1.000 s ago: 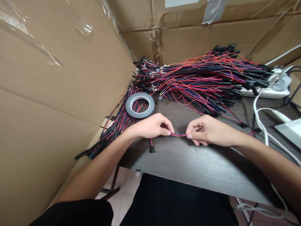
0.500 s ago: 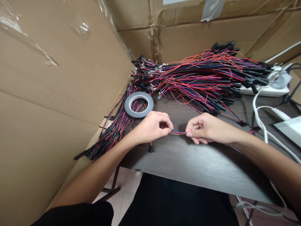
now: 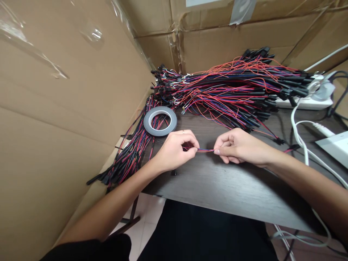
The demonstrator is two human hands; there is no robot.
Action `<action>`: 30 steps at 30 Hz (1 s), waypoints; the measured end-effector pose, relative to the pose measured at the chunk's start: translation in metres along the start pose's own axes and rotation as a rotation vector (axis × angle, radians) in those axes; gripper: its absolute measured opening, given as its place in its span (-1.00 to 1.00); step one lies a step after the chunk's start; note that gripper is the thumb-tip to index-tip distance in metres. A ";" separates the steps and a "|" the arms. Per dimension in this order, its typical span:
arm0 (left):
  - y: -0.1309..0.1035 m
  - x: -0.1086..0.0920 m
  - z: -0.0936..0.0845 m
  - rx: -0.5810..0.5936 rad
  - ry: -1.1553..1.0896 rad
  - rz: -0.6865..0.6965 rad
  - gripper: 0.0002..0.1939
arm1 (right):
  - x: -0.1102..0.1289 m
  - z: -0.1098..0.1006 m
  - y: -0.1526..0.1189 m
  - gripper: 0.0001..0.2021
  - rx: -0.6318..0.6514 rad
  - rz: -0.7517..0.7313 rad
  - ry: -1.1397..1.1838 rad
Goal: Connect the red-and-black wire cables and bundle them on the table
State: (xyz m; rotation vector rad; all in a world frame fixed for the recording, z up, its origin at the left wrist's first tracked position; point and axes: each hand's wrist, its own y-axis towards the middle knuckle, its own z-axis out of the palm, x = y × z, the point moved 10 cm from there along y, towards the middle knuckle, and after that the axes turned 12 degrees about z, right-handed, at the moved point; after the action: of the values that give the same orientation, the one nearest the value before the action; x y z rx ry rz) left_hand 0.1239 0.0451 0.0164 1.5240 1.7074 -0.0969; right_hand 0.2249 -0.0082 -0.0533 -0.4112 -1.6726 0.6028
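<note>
My left hand (image 3: 181, 148) and my right hand (image 3: 236, 148) pinch a thin wire bundle (image 3: 206, 150) between thumb and fingertips. Red, blue and orange strands run across the short gap between the two hands, just over the dark table. Below my left hand a black connector (image 3: 174, 172) peeks out, mostly covered by the hand. A grey tape roll (image 3: 148, 125) with a white core lies just behind my left hand, partly on a pile of wires. Most of the held bundle is hidden inside my hands.
Large heaps of red, blue and black cables (image 3: 225, 87) lie at the back; another pile (image 3: 122, 166) hangs over the left edge. Cardboard walls (image 3: 236, 40) stand behind and left. To the right are a white power strip (image 3: 304, 103), white cords (image 3: 295, 127) and a white device (image 3: 335, 145).
My left hand has dipped and turned slightly, covering more of the black connector below it. The strands between the hands look straighter. Both hands keep their pinch.
</note>
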 end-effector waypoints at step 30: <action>-0.004 -0.018 0.024 0.210 0.438 0.149 -0.80 | 0.004 0.010 -0.004 -0.96 0.052 -0.026 0.035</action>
State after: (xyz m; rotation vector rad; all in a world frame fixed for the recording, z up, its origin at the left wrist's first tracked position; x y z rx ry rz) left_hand 0.1321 0.0164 0.0098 1.9309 1.9592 0.1515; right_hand 0.2146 -0.0105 -0.0494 -0.3604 -1.6235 0.6154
